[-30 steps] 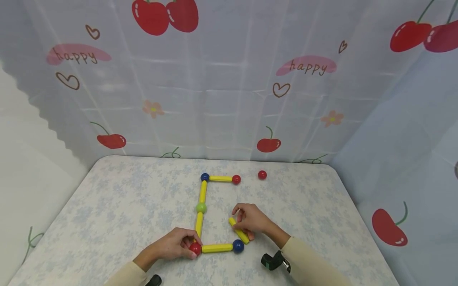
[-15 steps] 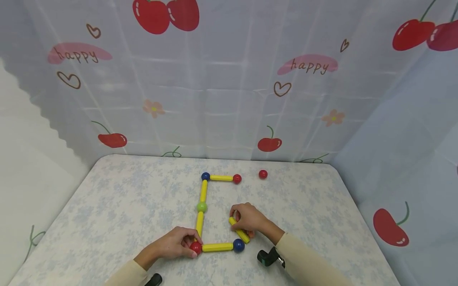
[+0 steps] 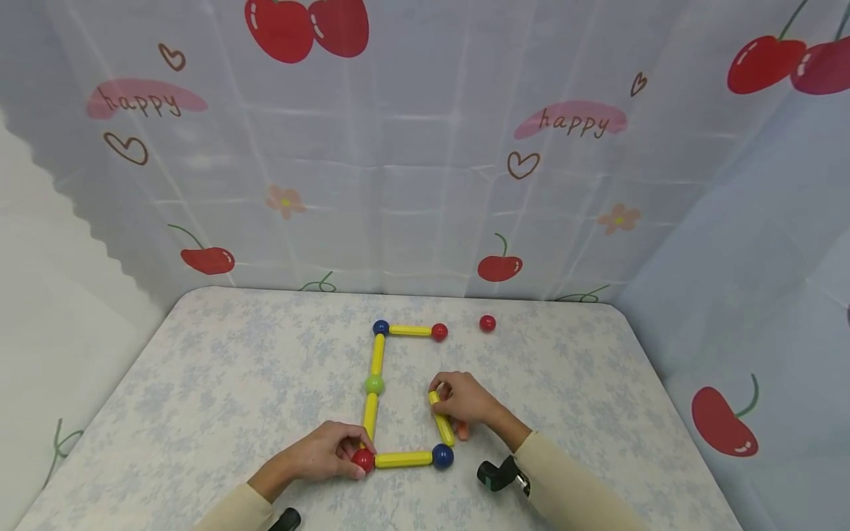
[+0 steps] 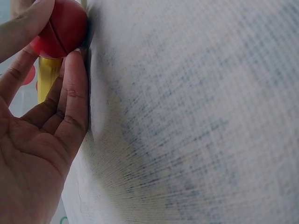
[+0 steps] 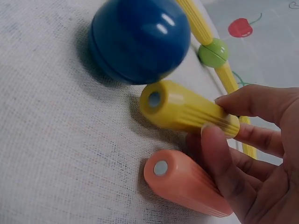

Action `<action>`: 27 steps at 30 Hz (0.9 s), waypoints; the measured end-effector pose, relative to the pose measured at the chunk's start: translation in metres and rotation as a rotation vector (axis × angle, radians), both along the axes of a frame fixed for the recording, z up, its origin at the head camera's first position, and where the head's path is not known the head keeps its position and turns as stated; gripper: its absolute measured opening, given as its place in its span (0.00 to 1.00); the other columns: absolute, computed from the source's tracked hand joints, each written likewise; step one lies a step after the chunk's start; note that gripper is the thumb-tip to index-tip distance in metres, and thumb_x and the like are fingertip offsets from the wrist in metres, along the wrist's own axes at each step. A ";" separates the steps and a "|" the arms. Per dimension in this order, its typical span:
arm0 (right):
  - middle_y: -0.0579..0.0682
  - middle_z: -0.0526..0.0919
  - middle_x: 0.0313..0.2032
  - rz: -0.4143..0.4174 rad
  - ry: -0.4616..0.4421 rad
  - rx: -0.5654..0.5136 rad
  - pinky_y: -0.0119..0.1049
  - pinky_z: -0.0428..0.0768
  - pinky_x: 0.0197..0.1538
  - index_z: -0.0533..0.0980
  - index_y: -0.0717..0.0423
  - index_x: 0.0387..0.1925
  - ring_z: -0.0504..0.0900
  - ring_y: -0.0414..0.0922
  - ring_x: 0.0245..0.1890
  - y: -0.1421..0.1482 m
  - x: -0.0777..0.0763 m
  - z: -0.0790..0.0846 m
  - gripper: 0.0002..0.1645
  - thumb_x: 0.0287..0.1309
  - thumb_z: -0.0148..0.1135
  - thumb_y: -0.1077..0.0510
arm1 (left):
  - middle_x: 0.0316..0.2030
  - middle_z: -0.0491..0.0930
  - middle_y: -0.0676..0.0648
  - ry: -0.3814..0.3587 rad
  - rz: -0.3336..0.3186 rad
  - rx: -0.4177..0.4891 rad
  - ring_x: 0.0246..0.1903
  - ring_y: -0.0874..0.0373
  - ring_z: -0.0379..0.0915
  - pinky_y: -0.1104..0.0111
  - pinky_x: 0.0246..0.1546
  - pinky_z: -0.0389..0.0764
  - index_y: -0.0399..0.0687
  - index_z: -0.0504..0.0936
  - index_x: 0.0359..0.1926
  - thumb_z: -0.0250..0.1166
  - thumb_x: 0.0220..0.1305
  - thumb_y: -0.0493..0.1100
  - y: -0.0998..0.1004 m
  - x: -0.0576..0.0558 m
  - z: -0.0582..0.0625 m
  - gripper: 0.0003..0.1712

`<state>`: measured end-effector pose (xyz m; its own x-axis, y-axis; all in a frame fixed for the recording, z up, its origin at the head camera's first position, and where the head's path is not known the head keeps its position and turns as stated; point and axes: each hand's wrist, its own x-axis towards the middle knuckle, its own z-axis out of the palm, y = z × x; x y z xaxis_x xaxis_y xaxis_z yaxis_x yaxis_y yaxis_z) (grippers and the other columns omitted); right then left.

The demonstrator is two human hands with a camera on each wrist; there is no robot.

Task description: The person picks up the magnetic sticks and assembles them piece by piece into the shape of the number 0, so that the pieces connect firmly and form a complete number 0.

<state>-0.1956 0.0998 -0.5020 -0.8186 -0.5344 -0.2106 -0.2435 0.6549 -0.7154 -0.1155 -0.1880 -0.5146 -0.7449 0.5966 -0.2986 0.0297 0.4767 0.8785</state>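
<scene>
A yellow rod (image 5: pixel 180 105) was pinched by right fingers (image 5: pixel 250 100), a red ball (image 4: pixel 66 28) by left fingers (image 4: pixel 72 88); for blue ball (image 5: pixel 140 39) joining, alignment seemed needed.

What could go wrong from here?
The yellow stick in the right hand may bump the nearby blue ball out of line.

The orange stick close to that hand could get in its way; whether it's held is unclear.

The loose red ball at the back might roll if nudged.
</scene>
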 end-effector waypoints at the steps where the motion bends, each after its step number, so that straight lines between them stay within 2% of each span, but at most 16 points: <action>1: 0.45 0.76 0.27 -0.019 -0.013 -0.017 0.33 0.75 0.32 0.78 0.56 0.42 0.76 0.39 0.22 0.001 -0.001 -0.001 0.14 0.53 0.68 0.60 | 0.33 0.78 0.53 0.001 -0.001 0.000 0.30 0.61 0.72 0.74 0.32 0.75 0.52 0.82 0.42 0.73 0.54 0.42 0.000 0.000 0.000 0.13; 7: 0.50 0.76 0.30 -0.134 -0.140 -0.158 0.35 0.79 0.25 0.77 0.61 0.44 0.79 0.44 0.15 0.003 -0.002 -0.002 0.15 0.56 0.67 0.62 | 0.33 0.78 0.54 0.007 0.000 -0.008 0.30 0.60 0.72 0.74 0.32 0.75 0.52 0.82 0.42 0.73 0.54 0.42 -0.001 -0.001 -0.002 0.13; 10: 0.51 0.75 0.31 -0.167 -0.169 -0.183 0.34 0.79 0.24 0.76 0.62 0.45 0.80 0.45 0.15 0.003 -0.001 -0.002 0.16 0.56 0.67 0.61 | 0.33 0.78 0.54 0.010 0.001 -0.009 0.30 0.60 0.72 0.74 0.33 0.75 0.53 0.82 0.42 0.73 0.54 0.42 -0.001 -0.001 -0.002 0.13; 16: 0.51 0.75 0.31 -0.174 -0.173 -0.185 0.34 0.79 0.24 0.76 0.62 0.46 0.81 0.46 0.16 0.003 0.001 0.000 0.16 0.57 0.66 0.61 | 0.33 0.79 0.54 0.014 0.002 -0.011 0.30 0.60 0.72 0.74 0.33 0.75 0.52 0.82 0.41 0.73 0.54 0.42 0.000 0.000 -0.002 0.13; 22: 0.51 0.75 0.31 -0.163 -0.152 -0.178 0.35 0.80 0.28 0.76 0.62 0.45 0.81 0.47 0.16 0.004 0.000 0.002 0.16 0.56 0.67 0.61 | 0.33 0.78 0.54 0.008 0.005 -0.014 0.31 0.60 0.72 0.74 0.33 0.75 0.52 0.82 0.42 0.74 0.54 0.42 0.000 0.000 -0.001 0.14; 27: 0.51 0.77 0.31 -0.157 -0.158 -0.191 0.36 0.81 0.26 0.76 0.62 0.44 0.82 0.47 0.18 0.007 -0.001 0.002 0.15 0.55 0.68 0.62 | 0.33 0.78 0.53 -0.001 0.006 -0.010 0.31 0.59 0.72 0.74 0.33 0.75 0.51 0.82 0.42 0.74 0.54 0.42 0.001 0.000 0.000 0.14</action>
<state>-0.1966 0.1065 -0.5004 -0.8595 -0.4457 -0.2500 -0.0254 0.5259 -0.8502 -0.1151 -0.1874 -0.5143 -0.7480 0.5895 -0.3049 0.0262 0.4852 0.8740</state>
